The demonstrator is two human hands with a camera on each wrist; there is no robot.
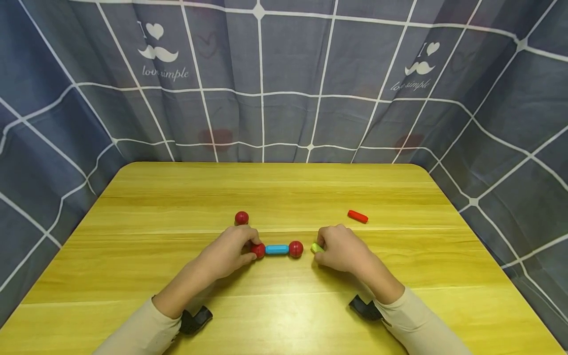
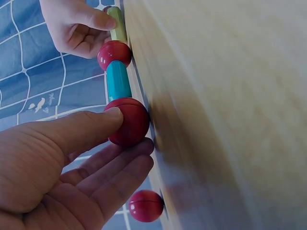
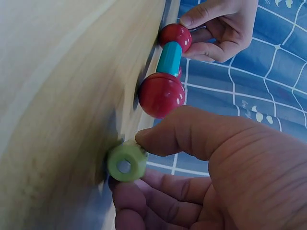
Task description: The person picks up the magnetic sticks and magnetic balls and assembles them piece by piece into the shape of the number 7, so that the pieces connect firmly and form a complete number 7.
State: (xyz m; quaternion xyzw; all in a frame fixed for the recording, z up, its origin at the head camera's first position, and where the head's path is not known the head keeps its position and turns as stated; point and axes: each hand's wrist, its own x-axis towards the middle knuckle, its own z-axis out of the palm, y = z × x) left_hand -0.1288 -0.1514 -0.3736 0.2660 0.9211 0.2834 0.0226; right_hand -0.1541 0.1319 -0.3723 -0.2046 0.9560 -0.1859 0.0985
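Observation:
In the head view my left hand [image 1: 228,251] pinches a red ball [image 1: 258,250] between thumb and fingers. That ball sits at one end of a blue faceted rod [image 1: 277,249], and a second red ball [image 1: 296,249] is at the other end. To the right, a light green rod [image 1: 316,248] is pinched by my right hand [image 1: 343,248], a short gap away from the second ball. The green rod [image 3: 126,162] shows a pale metallic round spot in its end in the right wrist view. A loose red ball [image 1: 241,218] lies just beyond my left hand.
A red rod [image 1: 357,216] lies on the wooden table [image 1: 284,305], beyond my right hand. A grey-blue checked curtain [image 1: 284,59] hangs around the table's back and sides. Black straps [image 1: 196,320] are on both wrists.

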